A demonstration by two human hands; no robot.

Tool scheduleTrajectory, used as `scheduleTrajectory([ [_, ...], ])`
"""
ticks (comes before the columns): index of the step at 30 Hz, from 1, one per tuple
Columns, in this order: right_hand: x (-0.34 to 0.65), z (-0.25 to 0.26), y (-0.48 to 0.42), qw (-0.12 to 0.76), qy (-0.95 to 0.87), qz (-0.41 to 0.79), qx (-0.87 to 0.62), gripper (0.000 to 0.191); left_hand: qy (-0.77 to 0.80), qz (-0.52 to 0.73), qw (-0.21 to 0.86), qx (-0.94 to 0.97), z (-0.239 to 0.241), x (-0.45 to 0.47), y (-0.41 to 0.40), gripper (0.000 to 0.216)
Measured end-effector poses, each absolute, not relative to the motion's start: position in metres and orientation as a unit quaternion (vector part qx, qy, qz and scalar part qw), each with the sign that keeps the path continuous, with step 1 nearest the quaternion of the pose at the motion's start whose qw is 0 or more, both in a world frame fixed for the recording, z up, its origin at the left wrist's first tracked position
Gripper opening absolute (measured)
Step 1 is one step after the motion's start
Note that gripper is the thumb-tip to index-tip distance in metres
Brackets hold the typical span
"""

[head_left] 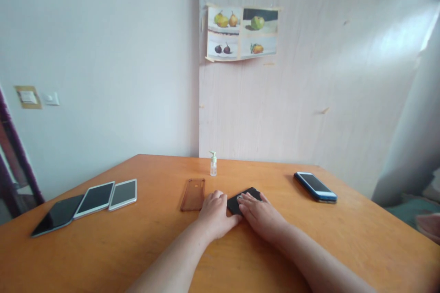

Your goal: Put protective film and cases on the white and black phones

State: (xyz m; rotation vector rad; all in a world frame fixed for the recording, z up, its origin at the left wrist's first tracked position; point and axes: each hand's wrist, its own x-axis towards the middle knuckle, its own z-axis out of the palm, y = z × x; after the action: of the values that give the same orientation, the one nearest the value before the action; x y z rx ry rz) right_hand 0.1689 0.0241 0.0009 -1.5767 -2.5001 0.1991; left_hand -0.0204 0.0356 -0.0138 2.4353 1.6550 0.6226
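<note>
A black phone lies aslant on the table in front of me, partly hidden by my hands. My left hand rests at its left side, fingers curled and the thumb against its near corner. Across the phone's upper right part lies my right hand, fingers bent down onto the surface. A small whitish piece of material shows at those fingertips; most of it is covered, so I cannot tell exactly what it is. Just left of my left hand is a clear brownish phone case.
A small clear pump bottle stands behind the case on the orange wooden table. At left lie a dark tablet, a white tablet and a smaller white device. A blue-cased phone is at right. Another person's hand shows at the right edge.
</note>
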Motion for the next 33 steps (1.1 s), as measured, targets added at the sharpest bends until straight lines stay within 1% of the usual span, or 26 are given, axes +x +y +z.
scheduleTrajectory([
  [3, 0.186, -0.003, 0.039, 0.081, -0.780, 0.035, -0.620, 0.054, 0.550, 0.206, 0.062, 0.807, -0.011, -0.019, 0.034, 0.046],
  [5, 0.188, -0.004, 0.041, 0.077, -0.767, 0.030, -0.636, 0.054, 0.556, 0.208, 0.060, 0.803, -0.011, -0.017, 0.033, 0.043],
  [12, 0.157, 0.002, 0.013, 0.091, -0.864, 0.082, -0.488, 0.057, 0.559, 0.227, 0.063, 0.795, -0.013, -0.012, 0.033, 0.034],
  [14, 0.161, 0.003, 0.015, 0.080, -0.853, 0.062, -0.512, 0.056, 0.554, 0.225, 0.067, 0.799, -0.012, -0.012, 0.031, 0.037],
  [18, 0.186, -0.001, 0.035, 0.033, -0.787, -0.004, -0.616, 0.051, 0.550, 0.216, 0.069, 0.804, -0.010, -0.012, 0.029, 0.044],
  [21, 0.191, -0.003, 0.040, 0.030, -0.771, -0.004, -0.636, 0.050, 0.548, 0.213, 0.077, 0.805, -0.009, -0.012, 0.028, 0.046],
  [23, 0.181, -0.003, 0.034, 0.047, -0.795, 0.016, -0.605, 0.052, 0.547, 0.209, 0.085, 0.806, -0.009, -0.013, 0.029, 0.046],
  [27, 0.159, -0.001, 0.019, 0.084, -0.861, 0.081, -0.495, 0.055, 0.545, 0.225, 0.089, 0.802, -0.011, -0.014, 0.032, 0.043],
  [29, 0.160, -0.002, 0.021, 0.088, -0.858, 0.084, -0.499, 0.055, 0.547, 0.232, 0.096, 0.799, -0.011, -0.015, 0.033, 0.052],
  [33, 0.183, -0.006, 0.043, 0.059, -0.783, 0.034, -0.618, 0.055, 0.549, 0.228, 0.132, 0.793, -0.010, -0.015, 0.035, 0.082],
])
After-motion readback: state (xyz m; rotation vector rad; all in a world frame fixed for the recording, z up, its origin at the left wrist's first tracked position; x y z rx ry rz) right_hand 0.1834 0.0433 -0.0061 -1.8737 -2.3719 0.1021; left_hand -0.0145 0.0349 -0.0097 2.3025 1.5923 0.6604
